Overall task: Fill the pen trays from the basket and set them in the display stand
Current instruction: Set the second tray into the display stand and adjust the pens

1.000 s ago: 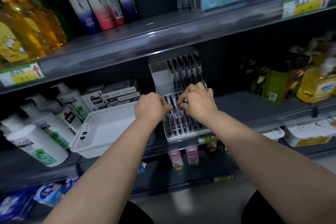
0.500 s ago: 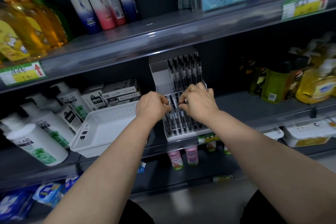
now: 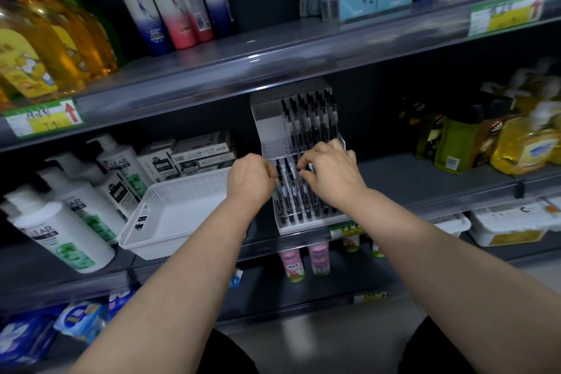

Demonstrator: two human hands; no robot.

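Note:
A white stepped display stand [image 3: 267, 130] sits on the middle shelf, with black pens standing in its upper tier [image 3: 306, 118]. A lower pen tray [image 3: 306, 223] in front holds several black pens. My left hand [image 3: 250, 181] has its fingers curled at the tray's left side and pinches the top of a pen. My right hand [image 3: 332, 171] curls over the pens at the tray's back, its fingertips among them. The white basket [image 3: 170, 215] stands left of the stand, its visible inside bare.
White shampoo bottles [image 3: 63, 234] and boxed goods [image 3: 194, 155] crowd the shelf left of the basket. Green and yellow bottles [image 3: 485, 143] stand to the right. The upper shelf edge [image 3: 273, 58] hangs just above the stand. Small pink bottles [image 3: 303, 261] sit on the shelf below.
Both hands stay at the lower pen tray with only small finger shifts. The camera view has barely moved.

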